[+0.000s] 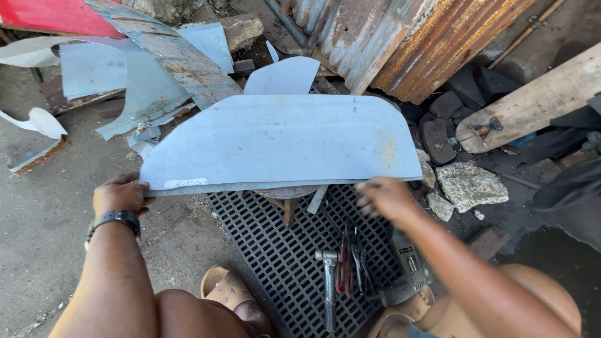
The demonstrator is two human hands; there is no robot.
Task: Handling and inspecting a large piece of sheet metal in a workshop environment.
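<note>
Grey sheet metal lies crosswise in front of both hands, long axis left to right.

Nearest, the left hand is clamped on the near-left corner of the metal sheet; the right hand, blurred, sits at the near edge further right, grip unclear. The sheet rests on a small stand over a black grate. Beyond it lie rusty corrugated panels.

Hard daylight is falling from above, glaring off the pale metal sheet I am holding. My right hand is blurring with motion. Deep shadow is pooling at the right, and the edges are bowing slightly outward.
</note>
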